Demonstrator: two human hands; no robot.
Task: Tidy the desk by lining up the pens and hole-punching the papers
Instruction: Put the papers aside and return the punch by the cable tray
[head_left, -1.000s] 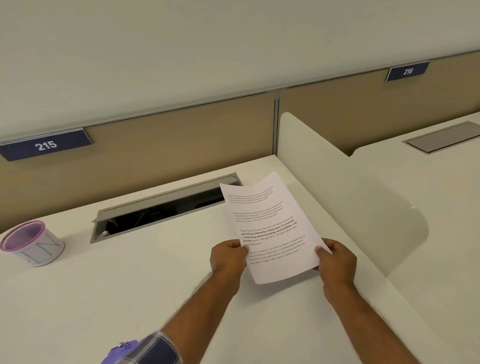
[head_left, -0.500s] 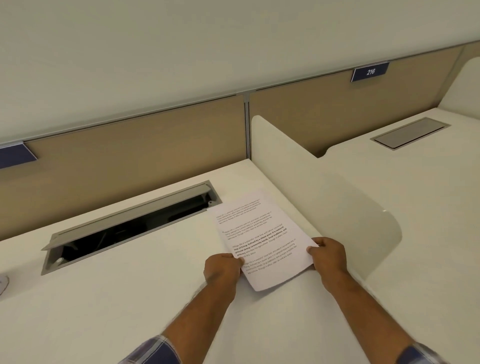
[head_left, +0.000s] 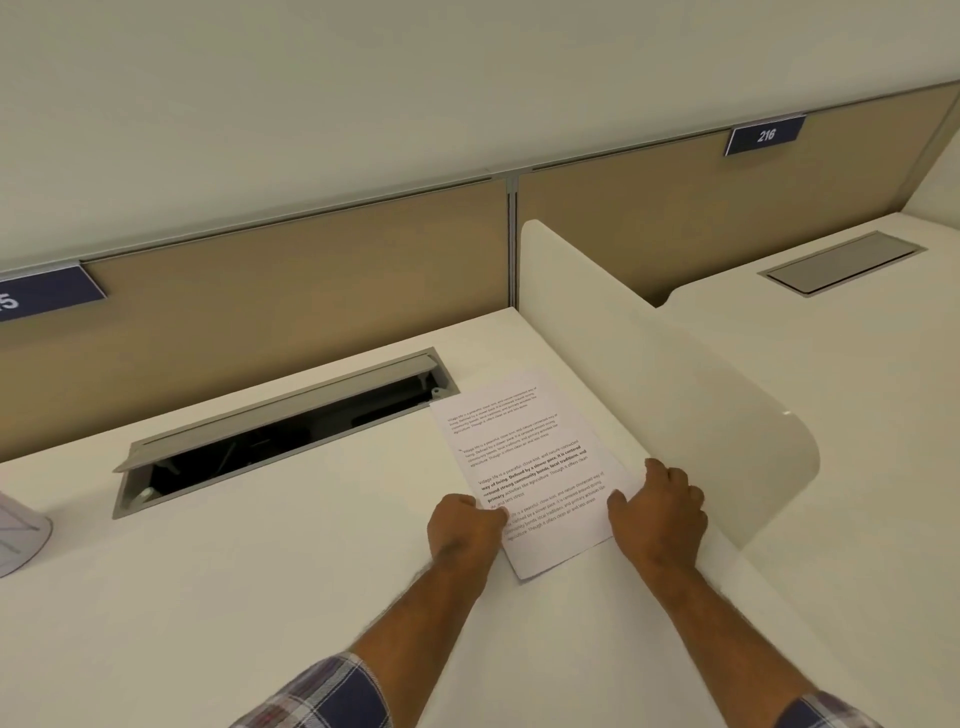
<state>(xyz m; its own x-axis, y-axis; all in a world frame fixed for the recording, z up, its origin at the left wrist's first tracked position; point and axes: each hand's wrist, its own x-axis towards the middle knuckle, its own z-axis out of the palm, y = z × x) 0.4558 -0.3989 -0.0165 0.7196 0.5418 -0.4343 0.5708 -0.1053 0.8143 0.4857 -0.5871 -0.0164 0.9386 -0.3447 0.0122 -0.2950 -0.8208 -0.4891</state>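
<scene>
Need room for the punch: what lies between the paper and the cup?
In the head view, only bare desk and the open cable tray lie between the paper and the cup.

The left picture edge is cutting off a pale cup (head_left: 21, 535) at the desk's (head_left: 260, 597) left edge, and a blue number plate (head_left: 47, 293), leaving only "5". The right hand (head_left: 657, 519) is covering the paper's (head_left: 519, 457) right edge. The paper's small print is blurring. The open cable hatch (head_left: 280, 431) is hiding its dark inside.

Single head-worn view, forward and down over the desk (head_left: 218, 597).
</scene>
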